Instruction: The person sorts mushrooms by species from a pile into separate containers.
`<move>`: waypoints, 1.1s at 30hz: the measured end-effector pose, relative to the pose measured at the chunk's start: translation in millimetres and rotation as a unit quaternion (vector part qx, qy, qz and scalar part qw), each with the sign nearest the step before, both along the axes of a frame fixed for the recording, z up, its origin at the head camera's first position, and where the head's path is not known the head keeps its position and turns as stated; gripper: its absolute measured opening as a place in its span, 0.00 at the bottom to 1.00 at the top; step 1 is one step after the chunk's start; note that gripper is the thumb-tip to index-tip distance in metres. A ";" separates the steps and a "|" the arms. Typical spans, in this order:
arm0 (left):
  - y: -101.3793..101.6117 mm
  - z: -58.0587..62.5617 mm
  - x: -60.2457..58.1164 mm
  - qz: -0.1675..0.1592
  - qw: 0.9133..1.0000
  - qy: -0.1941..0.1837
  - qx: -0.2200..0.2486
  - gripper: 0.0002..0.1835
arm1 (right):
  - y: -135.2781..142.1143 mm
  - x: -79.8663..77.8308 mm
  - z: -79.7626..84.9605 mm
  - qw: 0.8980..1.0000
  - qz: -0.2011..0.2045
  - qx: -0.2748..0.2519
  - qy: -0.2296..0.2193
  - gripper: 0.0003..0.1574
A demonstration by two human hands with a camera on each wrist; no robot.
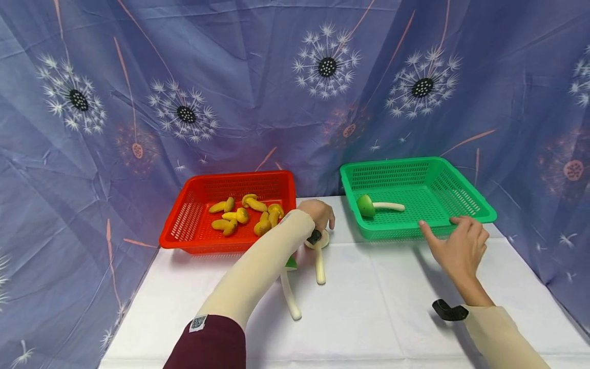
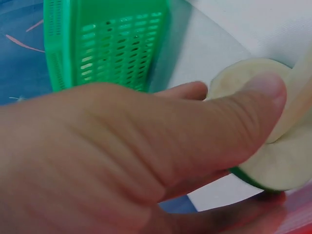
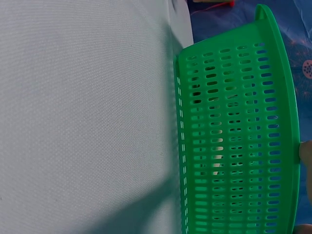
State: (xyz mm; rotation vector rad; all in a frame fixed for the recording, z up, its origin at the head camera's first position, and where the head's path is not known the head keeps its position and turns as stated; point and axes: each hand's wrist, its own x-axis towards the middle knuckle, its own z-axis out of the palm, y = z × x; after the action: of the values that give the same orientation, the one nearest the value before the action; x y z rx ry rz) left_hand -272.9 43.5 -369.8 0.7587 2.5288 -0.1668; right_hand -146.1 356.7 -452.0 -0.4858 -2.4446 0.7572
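My left hand (image 1: 318, 211) pinches a toy mushroom (image 1: 320, 266) beside the red basket. In the left wrist view the thumb presses the pale underside of the green-edged mushroom cap (image 2: 287, 168); other fingers lie behind it. A second green-capped mushroom (image 1: 290, 297) lies on the white cloth, partly hidden by the left forearm. My right hand (image 1: 461, 249) touches the front rim of the green basket (image 1: 405, 231), thumb and fingers spread apart. In the right wrist view only fingertips (image 3: 306, 153) show, at the basket's rim. Inside that basket lies one green-capped mushroom (image 1: 367, 206) with a white stem.
A red basket (image 1: 182, 238) at the back left holds several yellow-brown mushrooms (image 1: 230, 225). Both baskets stand on a white cloth (image 1: 364, 318) before a blue dandelion-print curtain (image 1: 258, 102). The left forearm crosses in front of the red basket's right part.
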 end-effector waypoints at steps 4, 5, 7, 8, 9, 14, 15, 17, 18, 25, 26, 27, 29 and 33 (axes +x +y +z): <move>1.2 -2.9 0.9 0.002 1.000 -0.004 -0.005 0.23 | 0.9 0.7 -0.1 1.000 0.001 0.003 0.002 0.52; 1.5 -4.0 -0.2 0.005 1.000 -0.008 -0.005 0.22 | 0.9 0.8 -0.4 1.000 0.002 0.004 0.004 0.52; 2.5 -6.1 -3.9 0.011 1.000 -0.020 -0.004 0.20 | 1.1 1.0 -1.1 1.000 0.004 0.005 0.008 0.52; 3.0 -6.9 -6.0 0.012 1.000 -0.025 -0.005 0.20 | 1.3 0.9 -1.4 1.000 0.005 0.006 0.010 0.52; 3.5 -7.6 -8.4 0.012 0.999 -0.031 -0.007 0.20 | 1.5 0.8 -1.8 1.000 0.005 0.006 0.012 0.52; 5.3 -9.0 -16.7 0.016 0.997 -0.073 -0.006 0.23 | 2.7 0.1 -2.2 1.000 0.008 0.006 0.014 0.52; 5.5 -8.7 -17.7 0.018 0.996 -0.084 -0.002 0.21 | 3.0 0.0 -2.1 1.000 0.008 0.006 0.014 0.52; 5.0 -7.2 -18.6 0.020 0.993 -0.116 0.012 0.18 | 3.8 0.1 -2.2 1.000 0.008 0.008 0.013 0.52; 4.7 -6.4 -19.1 0.022 0.990 -0.134 0.021 0.17 | 4.2 0.2 -2.2 1.000 0.008 0.008 0.012 0.52; -7.9 13.8 -9.4 0.022 0.983 -0.163 0.077 0.20 | 4.6 0.9 -1.0 1.000 0.008 0.004 0.000 0.53; -10.7 17.6 -6.9 0.026 0.982 -0.167 0.088 0.20 | 4.6 1.1 -0.9 1.000 0.009 0.003 -0.002 0.54; -13.8 21.3 -4.5 0.027 0.979 -0.174 0.102 0.20 | 4.6 1.4 -0.8 1.000 0.009 0.002 -0.003 0.54; -20.4 27.9 0.4 0.036 0.969 -0.200 0.141 0.21 | 4.5 1.9 -0.4 1.000 0.010 0.002 -0.004 0.54; -33.0 36.5 8.1 0.037 0.937 -0.259 0.231 0.24 | 4.3 3.1 0.2 1.000 0.011 0.003 -0.006 0.54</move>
State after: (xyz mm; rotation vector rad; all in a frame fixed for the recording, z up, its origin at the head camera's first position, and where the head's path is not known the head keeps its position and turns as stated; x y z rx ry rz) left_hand -264.8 10.6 -333.3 0.7541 2.0892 0.5999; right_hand -143.0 361.0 -451.8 -0.4626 -2.4660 0.7586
